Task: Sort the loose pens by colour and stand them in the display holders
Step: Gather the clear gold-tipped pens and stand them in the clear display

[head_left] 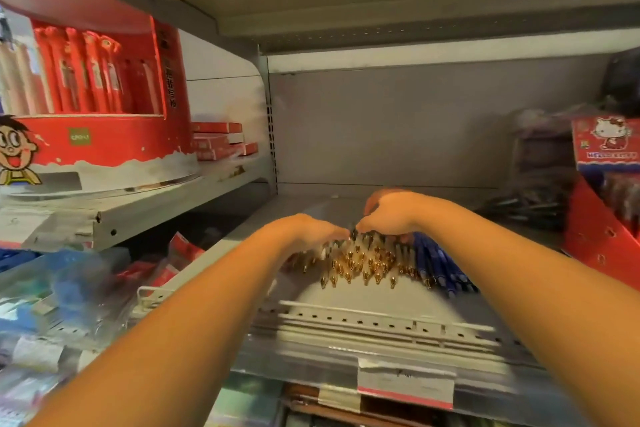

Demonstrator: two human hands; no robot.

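A heap of loose pens with clear barrels and gold tips lies on the grey metal shelf, tips pointing toward me. Several blue pens lie beside it on the right. My left hand rests palm down on the left part of the heap, fingers reaching into the pens. My right hand hovers over the back of the heap, fingers curled down onto the pens; thumb and fingertips meet near my left fingertips. What the fingers hold is hidden.
A red round display holder with red pens stands on the upper left shelf, red boxes behind it. A red Hello Kitty display box stands at the right with dark pens beside it. Packaged goods fill the lower left.
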